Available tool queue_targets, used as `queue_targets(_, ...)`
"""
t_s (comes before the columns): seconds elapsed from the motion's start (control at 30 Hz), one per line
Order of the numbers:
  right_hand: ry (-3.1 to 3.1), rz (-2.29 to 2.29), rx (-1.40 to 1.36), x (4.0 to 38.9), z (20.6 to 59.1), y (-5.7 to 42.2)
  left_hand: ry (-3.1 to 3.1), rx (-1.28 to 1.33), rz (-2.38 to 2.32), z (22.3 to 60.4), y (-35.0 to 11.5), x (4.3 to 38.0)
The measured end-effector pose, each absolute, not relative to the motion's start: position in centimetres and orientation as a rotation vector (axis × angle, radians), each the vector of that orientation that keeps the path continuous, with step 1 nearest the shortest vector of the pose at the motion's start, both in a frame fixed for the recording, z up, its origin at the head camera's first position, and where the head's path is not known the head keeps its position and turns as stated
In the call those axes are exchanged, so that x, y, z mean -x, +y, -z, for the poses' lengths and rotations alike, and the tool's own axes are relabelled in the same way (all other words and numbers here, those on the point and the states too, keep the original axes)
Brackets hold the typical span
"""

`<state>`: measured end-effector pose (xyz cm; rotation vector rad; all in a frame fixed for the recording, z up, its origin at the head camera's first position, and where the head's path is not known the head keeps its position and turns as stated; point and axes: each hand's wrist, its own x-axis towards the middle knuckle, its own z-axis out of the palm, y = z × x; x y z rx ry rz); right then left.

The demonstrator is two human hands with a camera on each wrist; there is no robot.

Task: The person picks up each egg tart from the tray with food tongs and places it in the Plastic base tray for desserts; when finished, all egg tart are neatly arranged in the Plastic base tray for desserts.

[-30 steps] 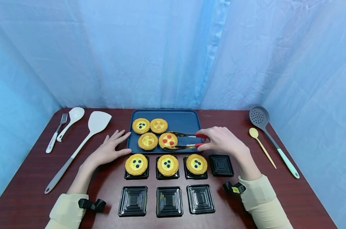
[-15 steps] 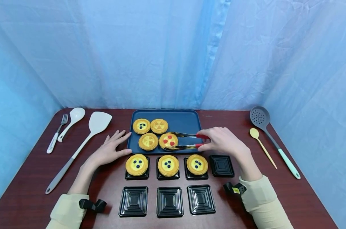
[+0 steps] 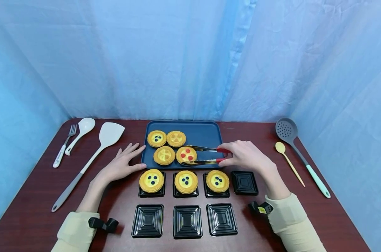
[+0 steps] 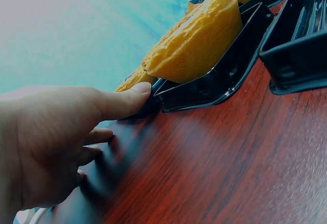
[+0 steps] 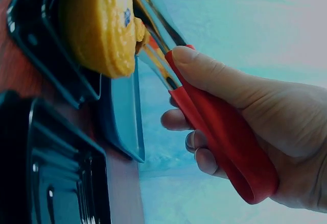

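Note:
My right hand (image 3: 245,154) holds red-handled tongs (image 5: 219,132), thumb on one side and fingers on the other. The arms of the tongs lie on either side of a tart with red topping pieces (image 3: 186,155), which sits on a blue tray (image 3: 204,133). My left hand (image 3: 121,166) has its fingers spread, with thumb and fingertips at the tray's left edge. Also on the tray are a blueberry tart (image 3: 157,138) and two tarts with pale wedge toppings (image 3: 164,155). In the right wrist view, a nearer tart partly hides the tips of the tongs.
Before the tray, three blueberry tarts (image 3: 186,182) sit in small black trays, beside a bare black tray (image 3: 244,182). Three more black trays (image 3: 187,222) line the front. A white turner (image 3: 110,134), ladle and fork lie left; a skimmer (image 3: 286,128) and yellow spoon (image 3: 280,147) lie right.

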<state>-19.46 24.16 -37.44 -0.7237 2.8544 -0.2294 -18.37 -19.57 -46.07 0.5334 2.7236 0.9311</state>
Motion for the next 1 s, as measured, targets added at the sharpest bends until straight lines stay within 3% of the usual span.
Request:
queue_targets(0.43,2.874,0.108,0.944,19.6,37.0,24.3,2.71,-0.523,-0.927,46.0,-19.7,18.5)
queue_targets(1.0,2.824,0.054,1.023,20.6,35.7,24.5,2.714,-0.525,-0.922,46.1,-19.6,18.4)
